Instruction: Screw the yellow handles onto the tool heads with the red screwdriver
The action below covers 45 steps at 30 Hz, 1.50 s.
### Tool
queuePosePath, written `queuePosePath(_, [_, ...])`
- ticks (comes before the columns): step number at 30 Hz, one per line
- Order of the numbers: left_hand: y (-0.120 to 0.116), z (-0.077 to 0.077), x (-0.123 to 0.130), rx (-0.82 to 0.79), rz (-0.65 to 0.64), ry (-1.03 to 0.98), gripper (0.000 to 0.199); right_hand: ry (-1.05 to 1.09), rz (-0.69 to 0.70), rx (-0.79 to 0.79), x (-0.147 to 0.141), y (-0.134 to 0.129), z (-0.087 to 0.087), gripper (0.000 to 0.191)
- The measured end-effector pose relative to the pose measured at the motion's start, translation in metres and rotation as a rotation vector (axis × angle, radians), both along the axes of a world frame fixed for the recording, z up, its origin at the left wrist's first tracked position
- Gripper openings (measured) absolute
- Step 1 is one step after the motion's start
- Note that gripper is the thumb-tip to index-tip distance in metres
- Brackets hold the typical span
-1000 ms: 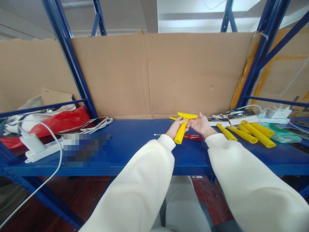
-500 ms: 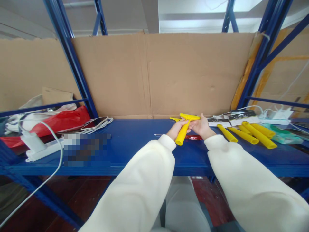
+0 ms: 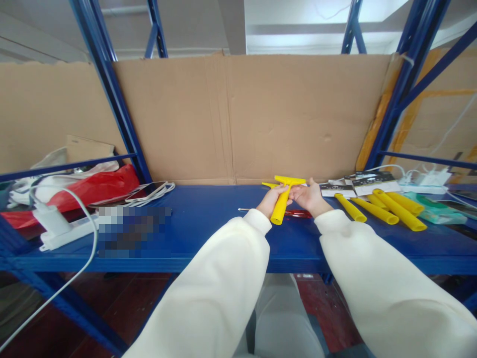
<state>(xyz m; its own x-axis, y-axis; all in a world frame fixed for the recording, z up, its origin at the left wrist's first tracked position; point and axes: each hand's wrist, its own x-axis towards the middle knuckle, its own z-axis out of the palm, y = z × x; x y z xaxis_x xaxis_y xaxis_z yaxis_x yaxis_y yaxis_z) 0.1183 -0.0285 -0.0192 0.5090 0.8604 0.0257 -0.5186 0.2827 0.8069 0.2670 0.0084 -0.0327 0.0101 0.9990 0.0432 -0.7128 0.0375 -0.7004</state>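
Right of centre in the frame, the left hand (image 3: pixel 271 200) is closed on a yellow T-shaped piece (image 3: pixel 282 201), its crossbar up and its round, open end toward the bottom of the frame. The right hand (image 3: pixel 308 197) lies just beside it, palm partly upturned, fingers spread and near the left fingertips; contact with the piece cannot be determined. Behind the left hand, a second yellow part (image 3: pixel 269 185) shows only partly. Under the hands, a red-handled screwdriver (image 3: pixel 298 214) lies on the blue surface (image 3: pixel 208 219), shaft toward the left. At right of frame: several yellow tubular handles (image 3: pixel 404 211), some overlapping, in front of black-and-white packets (image 3: pixel 374 183); a green-and-white package (image 3: pixel 436 210) beside them. At left of frame: a white power strip (image 3: pixel 70 236), a red bag (image 3: pixel 100 188) behind it, and a phone (image 3: pixel 147 193) with white cable. One area at left is pixelated, contents unreadable.
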Motion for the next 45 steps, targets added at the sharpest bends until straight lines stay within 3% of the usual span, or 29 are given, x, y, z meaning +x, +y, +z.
queuePosePath(4, [0.003,-0.001,0.001,-0.028,0.085,-0.018,0.018,-0.040,-0.115,-0.134,0.008,0.000,0.003,0.068])
queuePosePath(10, [0.002,0.000,0.002,-0.069,0.176,-0.032,0.017,-0.245,-0.295,-0.198,0.030,0.009,-0.001,0.074])
queuePosePath(27, [0.000,0.000,0.003,-0.083,0.178,-0.028,0.013,-0.424,-0.355,-0.140,0.035,0.019,-0.001,0.067])
queuePosePath(29, [0.001,0.000,0.002,-0.078,0.173,-0.028,0.015,-0.626,-0.452,-0.118,0.037,0.018,0.002,0.059])
queuePosePath(33, [0.001,-0.001,0.001,-0.049,0.187,-0.016,0.015,-1.370,-0.694,-0.104,0.050,0.015,0.005,0.030])
queuePosePath(36, [0.000,-0.001,0.001,-0.031,0.196,0.001,0.015,-1.691,-0.709,-0.185,0.061,0.013,0.002,0.016])
queuePosePath(39, [0.001,-0.002,0.002,-0.032,0.199,-0.004,0.012,-1.613,-0.713,-0.177,0.070,0.015,-0.006,0.006])
queuePosePath(45, [0.003,-0.003,0.002,-0.019,0.208,0.011,0.011,-1.404,-0.624,-0.159,0.075,0.022,-0.016,0.024])
